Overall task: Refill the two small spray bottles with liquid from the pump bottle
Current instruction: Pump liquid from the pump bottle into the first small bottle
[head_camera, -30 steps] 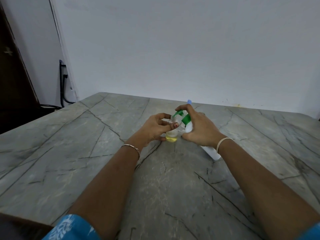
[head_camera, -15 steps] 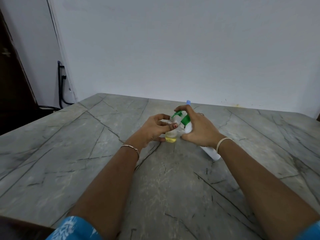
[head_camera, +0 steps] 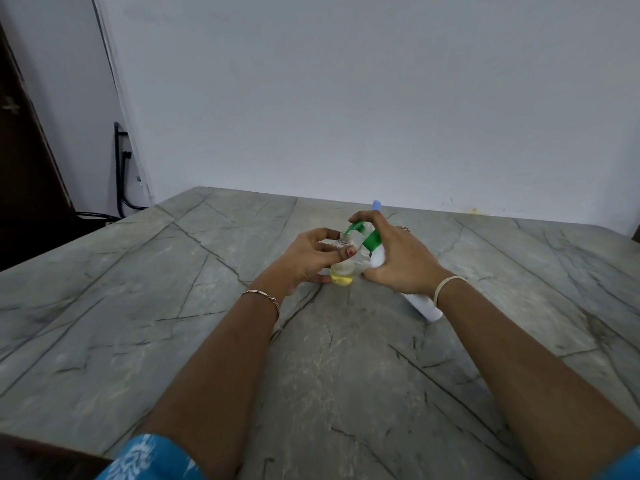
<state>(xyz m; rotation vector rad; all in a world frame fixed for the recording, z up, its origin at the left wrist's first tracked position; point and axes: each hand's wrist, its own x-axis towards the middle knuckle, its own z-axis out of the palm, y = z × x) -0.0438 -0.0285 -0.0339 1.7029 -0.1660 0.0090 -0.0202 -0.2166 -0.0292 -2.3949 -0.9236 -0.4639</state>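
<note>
Small spray bottle (head_camera: 343,268) number one is in your left hand (head_camera: 304,261), fingers and thumb curled round its clear body. It is uncapped, upright or nearly so, with its base at or just above the stone table (head_camera: 173,306); you cannot tell which from here. A shallow layer of yellowish liquid sits at the bottom, so by my reading the fill has barely begun.

Your right hand (head_camera: 401,261) is clenched round the upper part of the white pump bottle (head_camera: 424,304), which leans steeply with its foot toward you and low to the table. Your index finger lies over the green pump head (head_camera: 372,239), and its spout reaches right to the small bottle's open neck.

What can go wrong:
- The neck is narrow. If the spout drifts off it as you press, liquid will run down the outside and over your left fingers.
- A wet, smooth bottle may slip or twist in that light grasp.
- With the pump bottle tipped this far, the dip tube may draw air, so a stroke could sputter rather than pour.
- Hard presses could jog the spout sideways; short, gentle strokes look safer.

Behind your right hand a blue cap (head_camera: 376,205) shows. It may belong to the second spray bottle, but the rest is hidden.
</note>
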